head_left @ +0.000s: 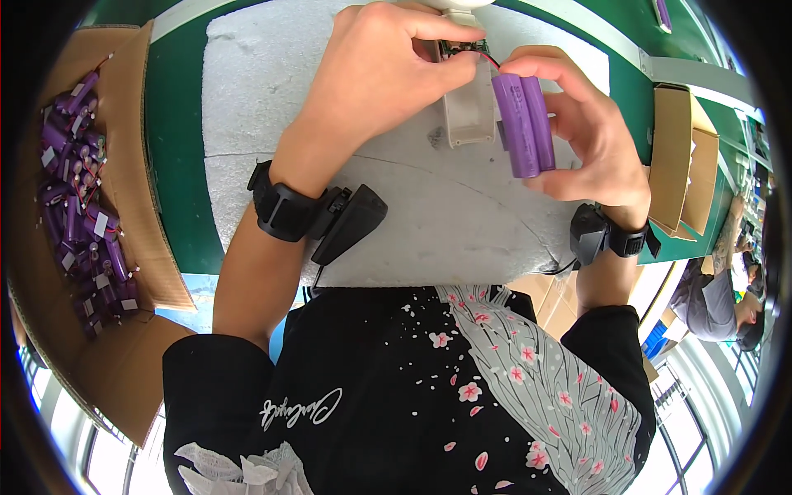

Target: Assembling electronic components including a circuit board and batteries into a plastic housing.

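My right hand (598, 136) grips a purple battery pack (521, 124) of cylindrical cells, fingers on its upper end and thumb under its lower end. A thin red and black lead (490, 59) runs from the pack to my left fingertips. With thumb and index finger, my left hand (396, 62) pinches the lead's end beside a green circuit board (454, 47); the tip itself is hidden. That board sits at the top of an open, pale grey plastic housing (470, 120), which lies on a white foam sheet (396, 210). A rounded white part (458, 7) adjoins the housing's far end.
At left stands a cardboard box (136, 165) full of purple battery packs (82, 206) with leads. Another open cardboard box (681, 161) is at right on the green table (186, 107). Black devices (351, 223) are strapped to both wrists. A co-worker (714, 301) sits far right.
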The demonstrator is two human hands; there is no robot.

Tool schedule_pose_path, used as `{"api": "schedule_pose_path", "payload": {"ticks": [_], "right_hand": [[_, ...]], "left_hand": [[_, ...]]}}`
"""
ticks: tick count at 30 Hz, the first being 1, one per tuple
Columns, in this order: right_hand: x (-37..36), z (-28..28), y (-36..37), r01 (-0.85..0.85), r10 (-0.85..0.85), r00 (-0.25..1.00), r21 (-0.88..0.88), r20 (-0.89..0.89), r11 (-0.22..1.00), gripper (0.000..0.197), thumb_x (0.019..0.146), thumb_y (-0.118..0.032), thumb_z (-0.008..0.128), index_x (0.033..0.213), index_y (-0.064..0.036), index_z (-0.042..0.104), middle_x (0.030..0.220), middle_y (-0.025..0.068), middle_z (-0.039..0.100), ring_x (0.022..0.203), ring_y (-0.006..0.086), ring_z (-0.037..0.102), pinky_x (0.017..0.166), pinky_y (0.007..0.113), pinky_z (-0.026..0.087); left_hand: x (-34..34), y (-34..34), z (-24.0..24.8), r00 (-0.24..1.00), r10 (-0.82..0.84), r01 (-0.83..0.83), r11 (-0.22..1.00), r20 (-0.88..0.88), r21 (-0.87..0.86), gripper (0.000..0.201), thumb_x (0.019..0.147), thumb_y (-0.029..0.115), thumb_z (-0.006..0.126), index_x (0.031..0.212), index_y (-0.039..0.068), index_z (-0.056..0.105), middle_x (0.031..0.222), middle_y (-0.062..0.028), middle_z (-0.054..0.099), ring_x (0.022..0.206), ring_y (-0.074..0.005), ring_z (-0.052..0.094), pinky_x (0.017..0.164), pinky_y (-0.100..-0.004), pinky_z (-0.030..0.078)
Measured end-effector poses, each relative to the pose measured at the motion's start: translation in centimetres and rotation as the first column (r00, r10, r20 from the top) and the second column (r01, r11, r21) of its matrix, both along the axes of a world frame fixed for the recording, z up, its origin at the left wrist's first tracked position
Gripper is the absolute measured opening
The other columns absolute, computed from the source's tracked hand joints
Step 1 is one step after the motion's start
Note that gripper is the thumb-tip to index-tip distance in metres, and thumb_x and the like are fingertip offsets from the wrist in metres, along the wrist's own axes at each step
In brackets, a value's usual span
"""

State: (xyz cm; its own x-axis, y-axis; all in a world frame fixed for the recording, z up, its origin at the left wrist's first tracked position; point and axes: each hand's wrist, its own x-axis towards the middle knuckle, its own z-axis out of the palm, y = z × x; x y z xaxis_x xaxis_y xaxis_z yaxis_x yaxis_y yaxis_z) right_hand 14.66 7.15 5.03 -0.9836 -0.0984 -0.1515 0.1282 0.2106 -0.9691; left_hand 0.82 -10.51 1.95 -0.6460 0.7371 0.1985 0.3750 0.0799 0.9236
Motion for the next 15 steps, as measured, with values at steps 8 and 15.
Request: {"api": "schedule_pose_path", "payload": {"ticks": [8, 15], "right_hand": [[-0.4, -0.1, 1.0, 0.029, -0.03, 0.998, -0.019, -0.047, 0.999, 0.072, 0.059, 0.002, 0.075, 0.128, -0.0016, 0.054, 0.112, 0.0038, 0.059, 0.099, 0.0158, 0.058, 0.08, 0.031, 0.051], [-0.6, -1.8, -0.9, 0.057, -0.026, 0.985, 0.183, -0.168, 0.982, 0.069, 0.056, -0.003, 0.081, 0.122, -0.0062, 0.059, 0.11, 0.0028, 0.062, 0.085, 0.0151, 0.059, 0.074, 0.031, 0.049]], "left_hand": [[0.1, -0.1, 0.5, 1.0, -0.005, 0.005, 1.0, 0.009, 0.004, 0.02, 0.075, 0.004, 0.07, 0.094, -0.003, 0.07, 0.085, -0.0182, 0.069, 0.069, -0.024, 0.07, 0.062, -0.0286, 0.053], [-0.2, -0.3, 0.7, 0.998, -0.055, 0.054, 0.998, -0.028, -0.035, 0.019, 0.079, 0.003, 0.068, 0.097, -0.002, 0.069, 0.086, -0.0192, 0.069, 0.073, -0.0283, 0.069, 0.063, -0.0302, 0.052]]}}
